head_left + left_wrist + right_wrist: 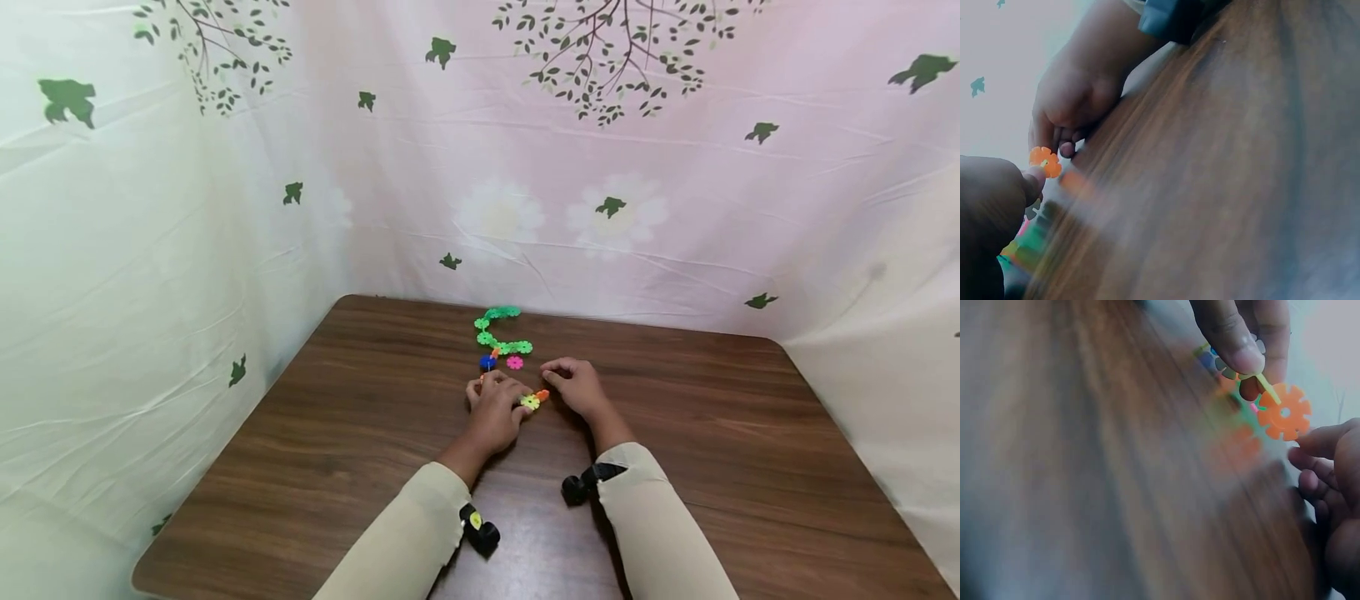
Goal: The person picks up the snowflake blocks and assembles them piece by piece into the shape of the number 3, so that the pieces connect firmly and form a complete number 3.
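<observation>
My left hand (495, 408) pinches a yellow notched disc (530, 402) between thumb and fingers. Joined to it, an orange notched disc (1284, 412) sticks out toward the right. My right hand (581, 390) is just beyond this orange disc, fingers loosely bent and holding nothing; in the right wrist view its fingertips are right at the disc's edge. A curved chain of green discs (513, 347) lies farther back. A small orange piece (495, 353) and a blue disc (487, 362) continue from it toward my left hand, which hides part of the row.
A loose pink disc (514, 362) lies between the green chain and my hands. The brown wood-grain table (337, 433) runs back to a printed cloth (525, 150), which also hangs along both sides. Each wrist wears a black camera mount (480, 533).
</observation>
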`<state>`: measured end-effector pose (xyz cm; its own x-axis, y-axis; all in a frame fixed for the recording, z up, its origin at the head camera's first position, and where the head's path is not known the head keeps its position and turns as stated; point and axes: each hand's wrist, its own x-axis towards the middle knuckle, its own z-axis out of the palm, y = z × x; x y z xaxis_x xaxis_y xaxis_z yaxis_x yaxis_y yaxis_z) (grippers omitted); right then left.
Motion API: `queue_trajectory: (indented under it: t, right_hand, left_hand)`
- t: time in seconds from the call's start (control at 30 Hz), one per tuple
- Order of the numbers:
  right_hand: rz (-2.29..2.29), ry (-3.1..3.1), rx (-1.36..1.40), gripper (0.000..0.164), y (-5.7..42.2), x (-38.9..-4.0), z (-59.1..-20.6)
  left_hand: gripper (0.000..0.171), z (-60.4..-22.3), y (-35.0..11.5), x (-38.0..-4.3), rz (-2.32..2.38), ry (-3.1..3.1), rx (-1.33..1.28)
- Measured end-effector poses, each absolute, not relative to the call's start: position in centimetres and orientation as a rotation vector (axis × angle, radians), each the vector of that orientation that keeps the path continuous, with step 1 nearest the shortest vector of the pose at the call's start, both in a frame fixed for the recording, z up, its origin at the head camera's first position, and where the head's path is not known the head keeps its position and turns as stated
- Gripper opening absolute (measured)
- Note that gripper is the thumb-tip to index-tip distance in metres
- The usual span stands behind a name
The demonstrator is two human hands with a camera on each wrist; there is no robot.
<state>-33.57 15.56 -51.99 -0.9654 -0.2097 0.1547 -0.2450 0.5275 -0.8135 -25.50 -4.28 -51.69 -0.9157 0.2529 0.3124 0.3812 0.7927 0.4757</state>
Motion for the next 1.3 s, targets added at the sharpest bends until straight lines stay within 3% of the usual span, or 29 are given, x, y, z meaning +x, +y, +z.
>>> queue_trajectory:
  t: [0.37, 0.6, 0.93, 1.3]
  right_hand:
    - [1.215, -2.734, 0.626, 0.027, 14.9, -34.9, -52.3]
    - [1.124, -2.793, 0.630, 0.031, 14.7, -35.5, -51.9]
    - [1.092, -2.789, 0.675, 0.030, 14.1, -36.1, -51.6]
    - [1.058, -2.851, 0.700, 0.031, 13.8, -36.8, -51.8]
  left_hand:
    - [0.027, -51.9, -4.7, -25.7, -0.745, -2.771, -0.506]
    - [0.029, -51.9, -4.7, -26.1, -0.778, -2.785, -0.505]
    - [0.048, -52.0, -4.9, -26.0, -0.822, -2.712, -0.523]
    - [0.031, -52.3, -4.5, -26.1, -0.738, -2.687, -0.473]
